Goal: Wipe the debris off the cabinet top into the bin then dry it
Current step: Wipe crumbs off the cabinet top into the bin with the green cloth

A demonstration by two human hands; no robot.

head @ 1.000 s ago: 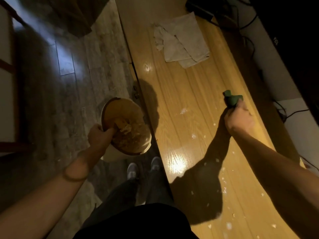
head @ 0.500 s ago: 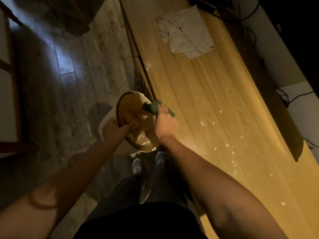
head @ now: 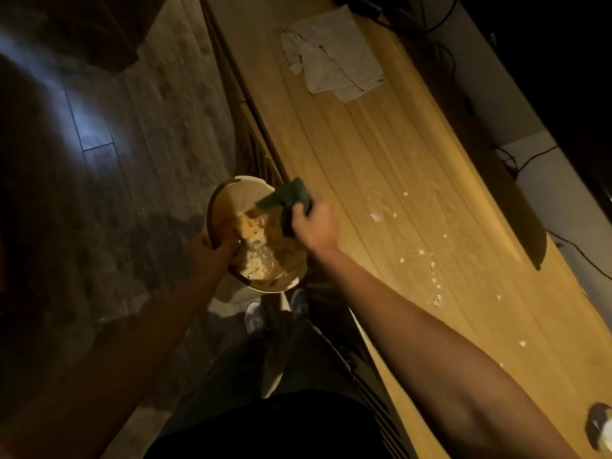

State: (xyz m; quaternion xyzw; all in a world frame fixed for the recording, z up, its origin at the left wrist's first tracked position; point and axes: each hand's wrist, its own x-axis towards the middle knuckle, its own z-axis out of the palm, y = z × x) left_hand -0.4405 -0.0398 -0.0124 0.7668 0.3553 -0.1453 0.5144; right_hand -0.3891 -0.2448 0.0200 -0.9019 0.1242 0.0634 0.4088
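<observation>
Dark trousers and two pale shoes (head: 255, 318) at frame bottom; person stands on the floor (head: 159, 134) beside the cabinet. Left arm reaches forward, left hand (head: 212, 253) grips the near-left rim of the bin (head: 228, 197), thumb hooked over the edge, other fingers hidden behind the wall. Right arm crosses in from lower right, forearm over the cabinet's front edge; right hand (head: 313, 228) is curled round a green cloth (head: 286, 198), fingers closed on the bunched fabric, one loose corner hanging over the bin's mouth. Bin is round, pale, held just beside the cabinet's front edge and tilted toward the camera; inside, a tan liner and a heap of pale scraps. Cabinet top (head: 381, 154) is light wood, grain running lengthwise, glossy. Debris (head: 376, 216): small white crumbs scattered right of the hand and trailing toward the near end. Farther along, well apart from the hand, a crumpled grey rag (head: 334, 51) lies flat. Cables (head: 516, 164) run behind the cabinet's far edge.
</observation>
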